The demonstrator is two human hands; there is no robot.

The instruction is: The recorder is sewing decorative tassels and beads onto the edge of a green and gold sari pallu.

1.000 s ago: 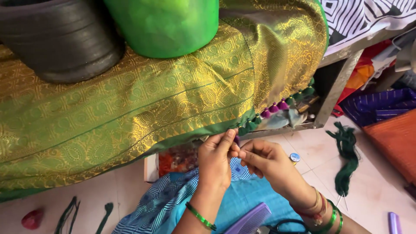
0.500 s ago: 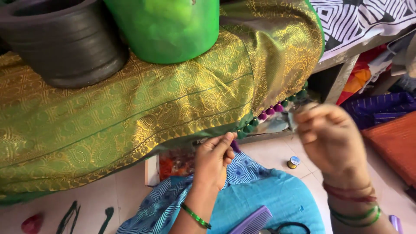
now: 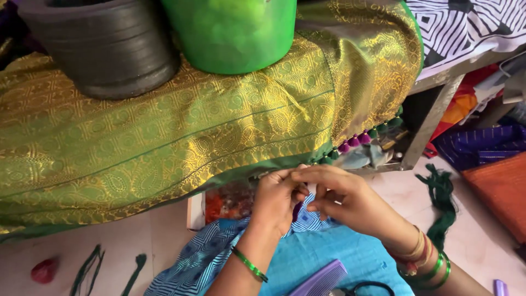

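A green and gold patterned sari lies draped over a table, its lower edge trimmed with small green and purple tassels. My left hand and my right hand meet just below that edge, fingertips pinched together on a small purple tassel or thread at the border. Both wrists wear green bangles; the right also has red and gold ones. What exactly sits between the fingertips is mostly hidden.
A dark ribbed pot and a green bucket stand on the sari. Green thread bundles lie on the floor at right, more at lower left. A purple comb and scissors rest on blue cloth in my lap.
My right hand, which had pulled up and out to the right, has come back down to meet the left hand at the sari's edge.
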